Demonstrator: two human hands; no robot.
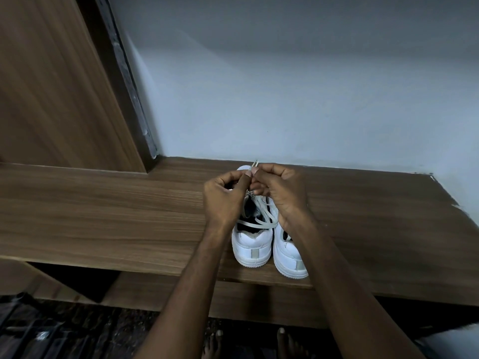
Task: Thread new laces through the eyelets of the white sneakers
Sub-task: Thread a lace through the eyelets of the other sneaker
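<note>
Two white sneakers stand side by side on a wooden shelf [103, 203], heels toward me: the left sneaker [252, 244] and the right sneaker [287, 257]. A pale flat lace [259, 222] loops loosely across the left sneaker's opening. My left hand [225, 200] and my right hand [281, 189] meet above the sneakers' front part. Both pinch the lace ends together, and the two tips [255, 163] stick up between my fingertips. My hands hide the eyelets and the toes.
The shelf meets a pale wall [285, 86] at the back and a wooden panel [51, 86] at the left. A dark gap opens under the shelf's front edge. My bare feet [283, 340] stand on the dark floor below.
</note>
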